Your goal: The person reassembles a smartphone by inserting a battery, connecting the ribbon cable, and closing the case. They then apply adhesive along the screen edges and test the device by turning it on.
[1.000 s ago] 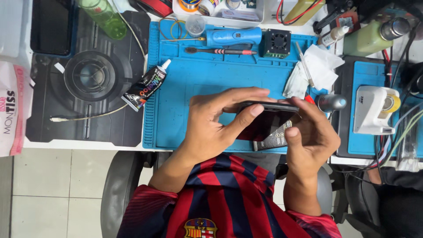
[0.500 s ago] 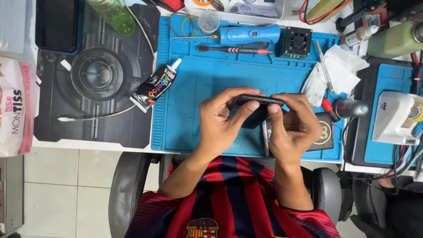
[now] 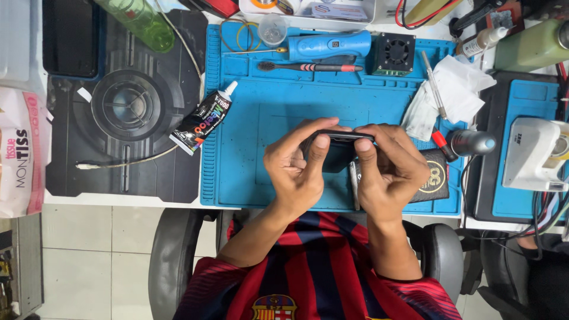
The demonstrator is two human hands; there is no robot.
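Note:
Both my hands hold a dark phone (image 3: pixel 338 148) edge-on above the blue work mat (image 3: pixel 261 160). My left hand (image 3: pixel 296 169) grips its left end, thumb and fingers pinched along the top edge. My right hand (image 3: pixel 388 169) clasps the right end, fingers curled over the upper rim. The phone's face is mostly hidden between my palms. A black glue tube (image 3: pixel 204 118) with a white nozzle lies on the mat's left edge.
A blue electric screwdriver (image 3: pixel 326 45), a thin brush tool (image 3: pixel 308 67) and a small black fan (image 3: pixel 395 53) lie at the mat's far side. White tissue and tweezers (image 3: pixel 447 95) sit right. A dark pad (image 3: pixel 127 106), a green bottle (image 3: pixel 139 21) and a tissue pack (image 3: pixel 21 151) are left.
The phone has turned from nearly flat to edge-on, and both hands have closed in tighter around it, shifting slightly left over the mat.

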